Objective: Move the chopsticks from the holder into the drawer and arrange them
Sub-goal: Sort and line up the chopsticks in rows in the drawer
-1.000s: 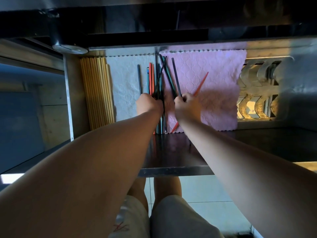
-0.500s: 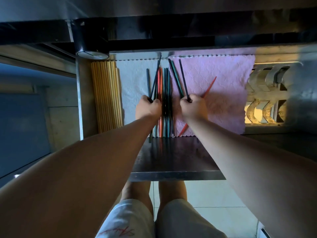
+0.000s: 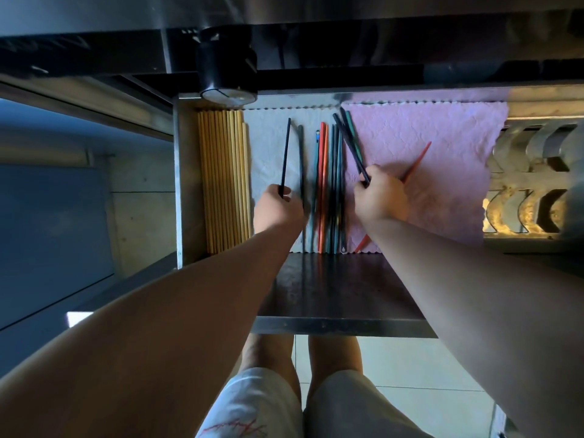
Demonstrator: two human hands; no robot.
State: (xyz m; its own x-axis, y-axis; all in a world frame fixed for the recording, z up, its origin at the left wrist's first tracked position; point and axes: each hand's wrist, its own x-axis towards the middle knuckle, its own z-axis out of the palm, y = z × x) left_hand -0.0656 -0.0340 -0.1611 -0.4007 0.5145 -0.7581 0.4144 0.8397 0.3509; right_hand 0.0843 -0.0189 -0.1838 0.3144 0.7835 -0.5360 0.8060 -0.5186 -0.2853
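The open metal drawer (image 3: 185, 184) is lined with a white cloth (image 3: 268, 143) and a pink cloth (image 3: 426, 128). Several dark, teal and red chopsticks (image 3: 327, 184) lie side by side down the middle. My left hand (image 3: 278, 210) pinches one black chopstick (image 3: 286, 153) that points away from me over the white cloth. My right hand (image 3: 380, 197) grips two or three dark chopsticks (image 3: 349, 143) that slant to the upper left. A red chopstick (image 3: 417, 161) lies slantwise on the pink cloth, partly under my right hand.
A row of wooden chopsticks (image 3: 222, 181) fills the drawer's left side. A black cylindrical holder (image 3: 226, 67) stands on the counter above the drawer's back left corner. A metal rack (image 3: 531, 188) sits at the right. My legs and a tiled floor show below.
My left hand has carried the black chopstick to the left, away from the bundle. My right hand still grips its dark chopsticks. The view has shifted to the left.
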